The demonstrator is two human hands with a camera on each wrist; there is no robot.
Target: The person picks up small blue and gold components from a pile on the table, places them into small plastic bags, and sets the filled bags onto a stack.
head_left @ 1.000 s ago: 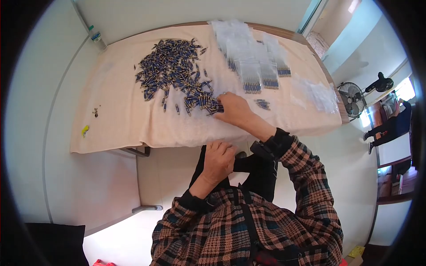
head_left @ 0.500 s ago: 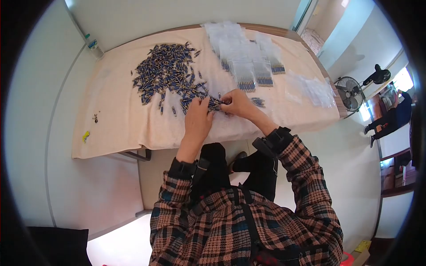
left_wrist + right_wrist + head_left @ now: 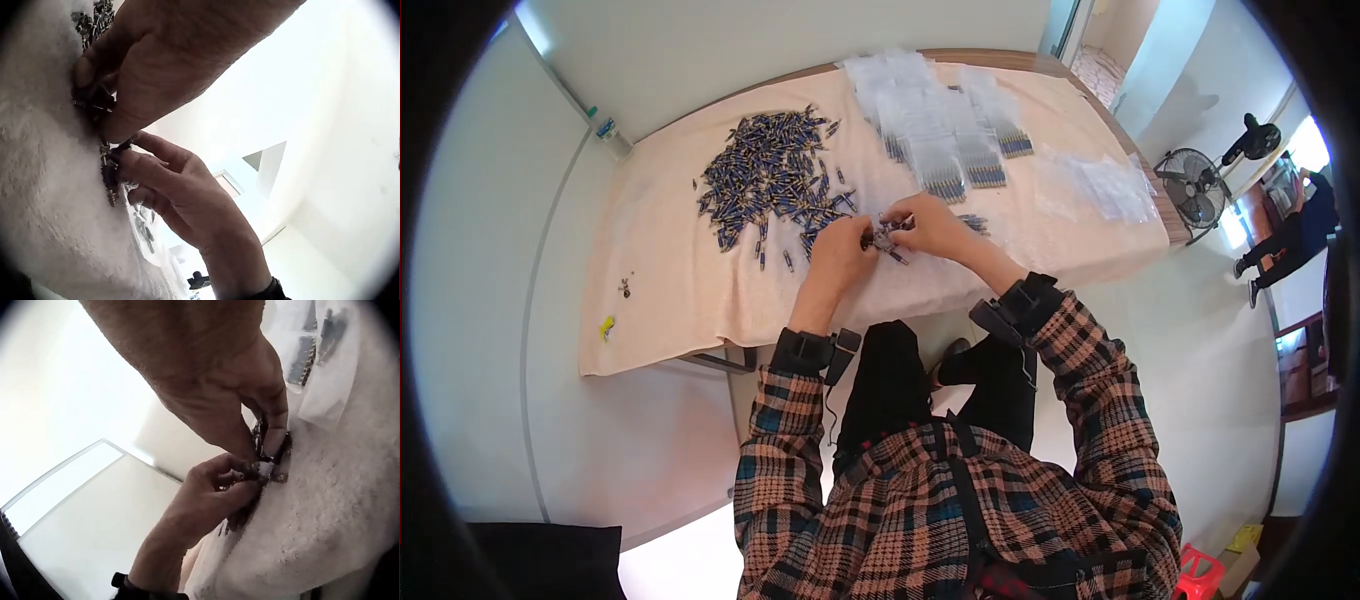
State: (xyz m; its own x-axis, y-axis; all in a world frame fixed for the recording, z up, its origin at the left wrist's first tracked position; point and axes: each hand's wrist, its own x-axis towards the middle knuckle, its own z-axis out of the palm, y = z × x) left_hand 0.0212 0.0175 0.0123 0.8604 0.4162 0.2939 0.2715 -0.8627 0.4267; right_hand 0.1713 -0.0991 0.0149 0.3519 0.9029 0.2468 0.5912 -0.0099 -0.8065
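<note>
A large pile of small blue-and-gold connectors [image 3: 765, 170] lies on the peach cloth [image 3: 662, 225]. At its near right edge, my left hand [image 3: 842, 252] pinches a few of them, thumb and fingertips low over the cloth. Close beside it, my right hand [image 3: 935, 228] holds several connectors [image 3: 892, 245] between thumb and fingers. In the right wrist view the fingertips of both hands nearly meet around the connectors [image 3: 259, 434]. Palms and fingers partly hide what is held. A small group of connectors [image 3: 973, 223] lies just right of my right hand.
Clear plastic bags [image 3: 915, 125] with rows of connectors lie at the back of the table. Flat clear bags [image 3: 1105, 185] rest at the right. A bottle [image 3: 612, 137] stands at the back left corner, a yellow item [image 3: 607, 328] at the front left. A fan [image 3: 1195, 185] stands beyond the table.
My left hand has come up from the table's front edge to the connectors beside my right hand. Both hands now work together on a few of them at the pile's near edge.
</note>
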